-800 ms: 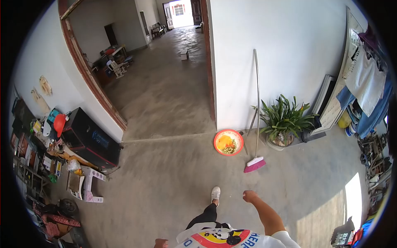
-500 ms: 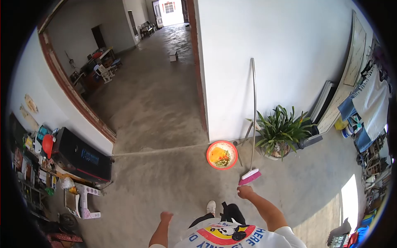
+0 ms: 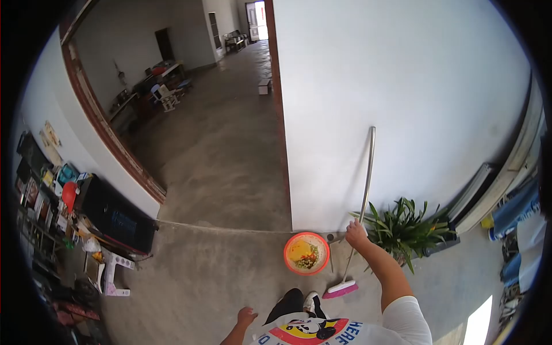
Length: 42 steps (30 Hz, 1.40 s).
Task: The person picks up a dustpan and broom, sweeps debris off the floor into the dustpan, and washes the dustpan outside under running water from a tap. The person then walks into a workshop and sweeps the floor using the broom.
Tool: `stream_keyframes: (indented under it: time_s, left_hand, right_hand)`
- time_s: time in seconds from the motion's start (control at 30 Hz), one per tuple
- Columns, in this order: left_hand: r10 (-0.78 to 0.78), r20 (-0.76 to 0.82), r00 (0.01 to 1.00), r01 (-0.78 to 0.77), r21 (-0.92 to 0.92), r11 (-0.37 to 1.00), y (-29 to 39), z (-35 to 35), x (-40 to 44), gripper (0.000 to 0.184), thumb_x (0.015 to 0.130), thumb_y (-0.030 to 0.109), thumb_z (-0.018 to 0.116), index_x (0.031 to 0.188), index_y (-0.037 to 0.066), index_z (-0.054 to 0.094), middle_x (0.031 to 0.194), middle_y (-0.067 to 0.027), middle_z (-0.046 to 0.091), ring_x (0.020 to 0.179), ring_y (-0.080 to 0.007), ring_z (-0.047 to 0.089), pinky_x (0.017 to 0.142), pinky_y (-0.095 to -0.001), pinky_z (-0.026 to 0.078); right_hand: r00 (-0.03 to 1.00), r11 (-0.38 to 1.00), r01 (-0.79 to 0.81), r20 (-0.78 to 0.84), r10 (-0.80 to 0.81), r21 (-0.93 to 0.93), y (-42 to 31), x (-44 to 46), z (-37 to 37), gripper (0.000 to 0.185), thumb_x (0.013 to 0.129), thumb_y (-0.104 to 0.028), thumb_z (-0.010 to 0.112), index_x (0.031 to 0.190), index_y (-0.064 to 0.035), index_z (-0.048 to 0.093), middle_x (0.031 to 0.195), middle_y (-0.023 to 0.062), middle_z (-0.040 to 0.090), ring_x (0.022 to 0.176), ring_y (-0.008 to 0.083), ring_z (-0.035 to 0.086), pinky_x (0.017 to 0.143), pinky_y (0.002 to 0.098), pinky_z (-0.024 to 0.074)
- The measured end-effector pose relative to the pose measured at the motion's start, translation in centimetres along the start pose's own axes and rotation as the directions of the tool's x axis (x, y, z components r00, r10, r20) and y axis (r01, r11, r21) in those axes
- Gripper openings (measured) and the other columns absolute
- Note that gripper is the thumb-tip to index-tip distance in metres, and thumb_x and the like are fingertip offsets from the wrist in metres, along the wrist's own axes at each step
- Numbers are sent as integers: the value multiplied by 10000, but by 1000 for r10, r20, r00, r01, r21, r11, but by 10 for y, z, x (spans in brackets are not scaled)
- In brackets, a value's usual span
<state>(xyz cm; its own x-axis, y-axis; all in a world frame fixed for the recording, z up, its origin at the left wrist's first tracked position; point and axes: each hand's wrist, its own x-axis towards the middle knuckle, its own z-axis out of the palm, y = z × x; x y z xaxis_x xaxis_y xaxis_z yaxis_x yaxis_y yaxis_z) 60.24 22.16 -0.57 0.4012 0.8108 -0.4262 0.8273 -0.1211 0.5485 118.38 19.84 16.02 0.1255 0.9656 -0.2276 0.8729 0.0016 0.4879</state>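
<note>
My right hand (image 3: 357, 234) is closed round the metal handle of a broom (image 3: 368, 172). The handle slants up in front of the white wall, and the broom's white and pink head (image 3: 341, 289) rests on the concrete floor. My left hand (image 3: 247, 315) hangs low beside my body, holding nothing, its fingers loosely bent and partly apart. Left of the broom, an orange-rimmed basin (image 3: 289, 263) stands on the floor by the wall corner; its patterned inside shows yellow, green and red.
A leafy potted plant (image 3: 407, 230) stands just right of the broom handle. Beyond the red-brown door frame (image 3: 277, 115) lies a large room. A black box-shaped appliance (image 3: 118, 218) and a cluttered shelf line the left side. Clothes hang (image 3: 529, 230) at the right.
My right hand has moved forward and up, onto the broom handle. I have stepped closer, and the handle's top now leans a little further right in view. My left hand still holds nothing.
</note>
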Motion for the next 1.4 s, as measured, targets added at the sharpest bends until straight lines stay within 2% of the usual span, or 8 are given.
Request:
stream_keyframes:
  time_s: [0.17,0.37,0.47,0.57,0.7,1.07,1.33,1.4]
  left_hand:
    - [-177,250,952,86,336,938,-71,25,-29,352,669,371,687,864,80,652,843,-61,647,831,-172,608,780,-293,461]
    - [-743,295,601,793,-100,602,-2,-19,24,385,600,406,720,814,95,647,745,-76,650,770,-230,625,726,-325,488]
    - [-517,210,830,526,14,850,16,-4,107,375,609,390,705,822,88,643,777,-86,651,785,-247,622,749,-329,488]
    - [-264,172,949,238,158,958,82,8,189,407,592,374,700,850,64,639,916,-134,628,896,-291,588,799,-362,466]
    - [156,210,965,-202,221,954,217,17,275,379,652,328,643,887,32,621,918,-194,605,900,-342,570,765,-414,459]
    - [712,549,437,-897,209,389,555,80,331,510,648,123,639,1131,66,484,1107,-120,501,1083,-301,458,874,-419,405]
    - [776,630,-32,-982,124,-142,600,210,346,380,748,120,520,1126,78,526,1117,-85,521,1132,-264,427,977,-420,306]
    - [733,680,-32,-978,131,-163,597,241,354,352,760,136,503,1106,89,547,1053,-82,561,1097,-262,462,978,-430,304]
  right_hand:
    - [995,958,98,26,-94,-271,63,61,13,293,843,-246,427,986,-138,659,1082,59,590,1185,264,409,1064,527,102]
    - [926,915,6,347,146,-403,83,106,56,269,846,-221,435,951,-110,656,944,83,636,969,269,541,1007,577,185]
    - [735,912,72,640,225,-403,83,96,27,247,841,-205,466,943,-76,650,902,105,647,834,297,606,951,608,299]
    - [225,963,197,965,137,-182,65,82,65,207,803,-146,507,909,-54,660,855,132,654,717,304,633,742,570,468]
    - [324,985,-87,931,169,-148,39,8,100,171,752,-107,557,860,-42,672,775,133,654,664,297,642,569,474,516]
    - [-45,428,-901,995,86,-78,14,-297,57,257,710,-224,631,939,-113,671,953,78,657,935,219,619,716,346,511]
    - [-383,-261,-900,919,95,-348,-229,-382,-95,206,627,-212,630,745,-43,631,804,185,625,794,352,604,681,443,491]
    - [-216,-371,-902,975,-59,-222,-260,-375,-136,405,776,-430,611,949,-66,652,763,149,657,698,309,621,602,328,476]
